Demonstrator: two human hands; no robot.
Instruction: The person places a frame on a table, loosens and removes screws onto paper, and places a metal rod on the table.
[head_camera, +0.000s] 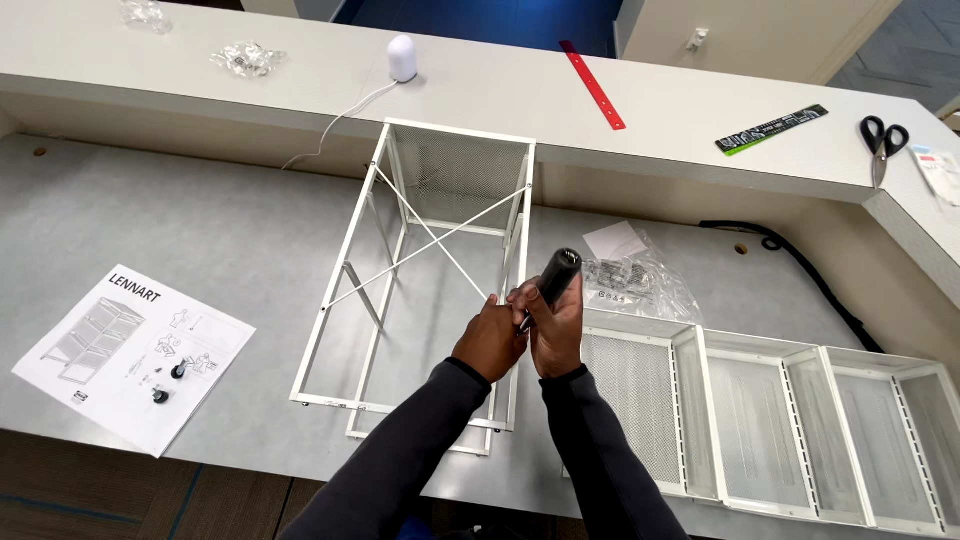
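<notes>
A white metal frame (352, 270) with two crossed diagonal braces lies on its side on the grey desk (200, 220). My right hand (555, 330) grips a black-handled tool (558, 275), handle pointing up, at the frame's right side rail. My left hand (490, 340) is closed beside it, fingers at the same spot on the rail where a brace ends. What the left fingers pinch is hidden. Both arms wear dark sleeves.
Three white mesh drawers (760, 420) lie in a row at right. A plastic bag of hardware (635, 280) sits behind them. An instruction sheet (130, 355) with two small castors lies at left. The raised shelf holds a red ruler (592, 85), scissors (882, 140), a white dome device (402, 58).
</notes>
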